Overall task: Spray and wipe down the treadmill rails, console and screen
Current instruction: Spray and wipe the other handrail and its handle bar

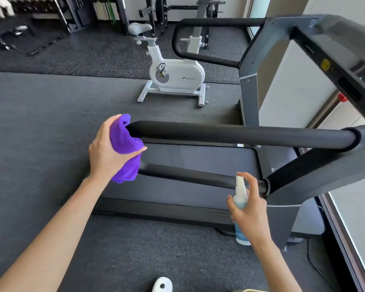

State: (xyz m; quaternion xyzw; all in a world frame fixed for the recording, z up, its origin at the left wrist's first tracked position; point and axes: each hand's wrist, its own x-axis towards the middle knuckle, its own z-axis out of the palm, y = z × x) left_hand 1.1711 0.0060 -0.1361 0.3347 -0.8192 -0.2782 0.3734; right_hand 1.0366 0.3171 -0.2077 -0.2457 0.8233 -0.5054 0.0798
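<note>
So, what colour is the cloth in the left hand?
Purple; the cloth shows best in the head view.

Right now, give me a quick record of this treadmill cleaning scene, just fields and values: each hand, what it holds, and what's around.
left hand: grips purple cloth, pressed round the end of the near rail
right hand: holds spray bottle, finger on the nozzle
far rail: untouched by either hand
treadmill belt: below the near rail
background: white exercise bike on dark floor
</note>
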